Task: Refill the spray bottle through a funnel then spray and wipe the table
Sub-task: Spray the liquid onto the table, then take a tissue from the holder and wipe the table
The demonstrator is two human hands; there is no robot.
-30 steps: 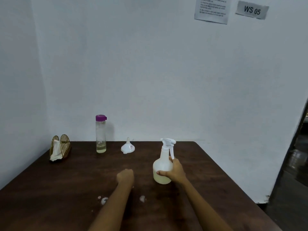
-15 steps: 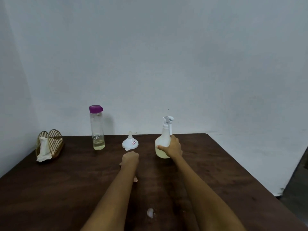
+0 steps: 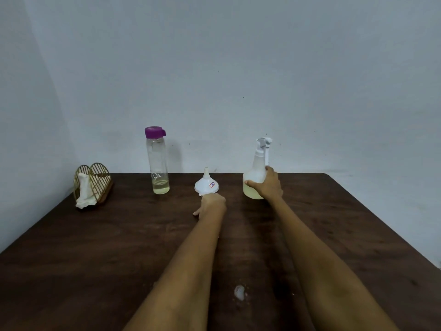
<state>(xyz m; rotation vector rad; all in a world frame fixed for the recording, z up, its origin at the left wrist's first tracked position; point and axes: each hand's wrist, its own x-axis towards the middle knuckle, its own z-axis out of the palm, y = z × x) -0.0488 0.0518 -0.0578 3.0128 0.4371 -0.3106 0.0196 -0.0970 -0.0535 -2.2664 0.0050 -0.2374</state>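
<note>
My right hand (image 3: 268, 185) wraps the round belly of the spray bottle (image 3: 256, 173), which stands upright on the dark wooden tabletop (image 3: 100, 247) near the far edge. It is translucent white, its trigger head on, with pale yellowish liquid low in its body. The white funnel (image 3: 206, 185) sits mouth-down, spout up, just left of it, a small sticker on its cone. Further left stands a clear bottle (image 3: 158, 161) with a purple cap, a little yellowish liquid at its bottom.
</note>
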